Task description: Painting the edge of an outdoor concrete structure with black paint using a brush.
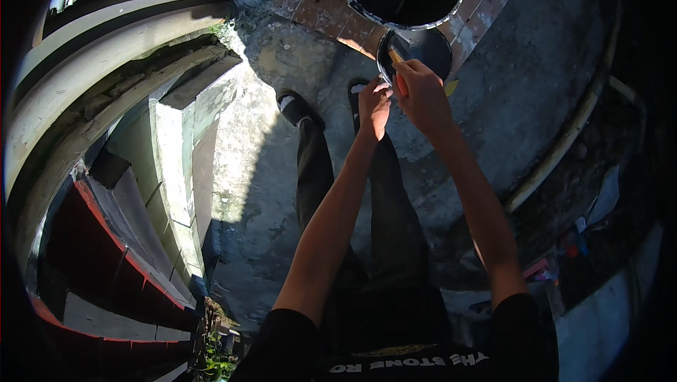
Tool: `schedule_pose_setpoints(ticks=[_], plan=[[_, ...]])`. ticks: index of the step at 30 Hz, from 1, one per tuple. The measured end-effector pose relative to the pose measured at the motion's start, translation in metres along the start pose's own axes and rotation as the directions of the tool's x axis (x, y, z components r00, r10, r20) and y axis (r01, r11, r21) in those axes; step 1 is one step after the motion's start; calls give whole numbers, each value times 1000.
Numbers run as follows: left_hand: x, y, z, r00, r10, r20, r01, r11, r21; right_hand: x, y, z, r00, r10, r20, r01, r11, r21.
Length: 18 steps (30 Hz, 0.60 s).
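My right hand [423,96] is closed round the orange-brown handle of a paintbrush [395,56]. Its dark head reaches down into a small round bucket [447,43] with a dark inside. At the near left side of that bucket, my left hand [374,105] has its fingers curled at the rim. Just beyond stands a larger bucket [460,2], its pale rim smeared and dark material within; a light patch shows at its upper left. How deep the brush head sits is hard to make out in the shade.
Both buckets are at a paint-spotted wooden board [310,1]. My sandalled feet [300,108] stand on the stained concrete floor [282,50]. Pale curved ledges [106,79] and a white post [173,163] rise on the left. A long pale edge [557,149] runs along the right.
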State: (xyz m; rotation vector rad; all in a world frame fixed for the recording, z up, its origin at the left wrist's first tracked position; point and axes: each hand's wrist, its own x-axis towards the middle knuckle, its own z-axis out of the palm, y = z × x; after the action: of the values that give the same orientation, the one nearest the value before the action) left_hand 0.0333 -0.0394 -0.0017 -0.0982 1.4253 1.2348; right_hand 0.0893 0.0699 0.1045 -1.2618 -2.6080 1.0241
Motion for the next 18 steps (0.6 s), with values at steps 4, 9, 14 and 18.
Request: schedule_pose_setpoints(ticks=[4,9,14,18], plan=[[-8,14,13,971,-235,44,235,906,-351,0,12,-11,990,-9,138,2,998,56],[-22,18,23,952,-305,-9,283,894,-347,-3,21,-21,924,-172,343,186,983,-7],[-15,9,13,959,-270,87,282,868,-409,-7,27,-31,836,-315,448,343,939,21],[-13,1,12,968,-239,80,248,846,-471,-9,32,-48,746,-292,598,365,931,0]])
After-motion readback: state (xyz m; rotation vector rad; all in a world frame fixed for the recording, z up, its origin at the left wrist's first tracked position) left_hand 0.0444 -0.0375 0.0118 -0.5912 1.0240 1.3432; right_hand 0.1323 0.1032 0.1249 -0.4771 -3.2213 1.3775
